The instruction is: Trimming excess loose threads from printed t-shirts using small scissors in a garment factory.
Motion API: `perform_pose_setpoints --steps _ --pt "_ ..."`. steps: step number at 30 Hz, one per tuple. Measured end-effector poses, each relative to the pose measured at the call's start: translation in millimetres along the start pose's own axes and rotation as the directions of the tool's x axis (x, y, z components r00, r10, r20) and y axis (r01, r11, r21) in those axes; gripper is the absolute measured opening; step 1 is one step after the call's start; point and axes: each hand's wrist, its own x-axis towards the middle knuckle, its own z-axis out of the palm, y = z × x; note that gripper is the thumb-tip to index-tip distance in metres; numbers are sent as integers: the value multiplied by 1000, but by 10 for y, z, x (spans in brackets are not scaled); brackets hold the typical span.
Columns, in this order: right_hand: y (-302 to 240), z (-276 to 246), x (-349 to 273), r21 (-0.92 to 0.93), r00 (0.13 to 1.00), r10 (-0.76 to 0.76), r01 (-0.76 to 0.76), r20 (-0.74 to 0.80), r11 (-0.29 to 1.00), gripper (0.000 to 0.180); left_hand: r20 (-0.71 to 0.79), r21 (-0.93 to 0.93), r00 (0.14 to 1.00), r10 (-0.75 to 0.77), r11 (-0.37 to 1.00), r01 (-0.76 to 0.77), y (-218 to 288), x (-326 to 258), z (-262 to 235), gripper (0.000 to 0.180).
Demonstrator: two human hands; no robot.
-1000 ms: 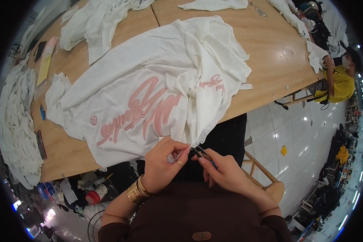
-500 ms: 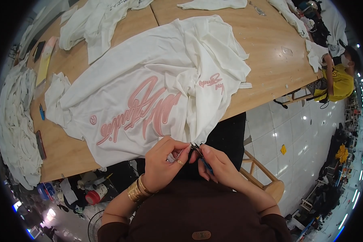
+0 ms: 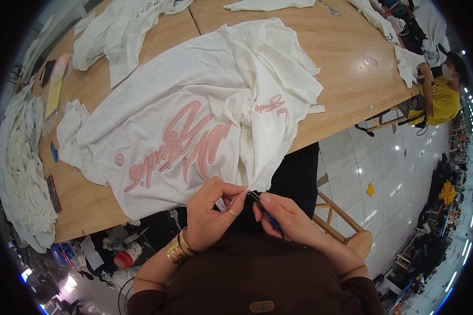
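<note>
A white garment (image 3: 157, 121) with pink raised lettering is spread over the wooden table (image 3: 347, 73), and its near edge hangs toward my lap. My left hand (image 3: 215, 202), with a ring and gold bangles, pinches a bit of that near edge between thumb and fingertips. In my right hand (image 3: 286, 212) is a pair of thread snips (image 3: 268, 216) with a blue handle and dark blades. The blade tips meet the cloth right beside my left fingertips. Whether a thread lies between the blades is too small to tell.
A tall heap of white garments (image 3: 21, 168) lines the left table edge, near a dark phone (image 3: 53, 194) and another blue tool (image 3: 54, 151). More white clothes (image 3: 115, 42) lie at the far side. A wooden stool (image 3: 358, 244) stands right; a person in yellow (image 3: 441, 102) sits farther off.
The snips' blades, spread apart before, now look closer together and reach nearer the cloth at my left fingertips. The left hand keeps its pinch. The whole view has shifted slightly.
</note>
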Motion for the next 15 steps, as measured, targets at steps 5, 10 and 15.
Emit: perform_pose_setpoints --steps 5,10,15 --pt "15 -5 23 2 1000 -14 14 -11 1000 40 -1 -19 1000 -11 1000 11 -13 -12 5 12" --pt "95 -14 46 28 999 -47 48 -15 998 40 0 -18 1000 -10 1000 10 -16 -13 11 12" --pt "41 -4 27 14 999 -31 31 -27 999 39 -5 -15 1000 1 1000 -1 -17 -10 17 12"
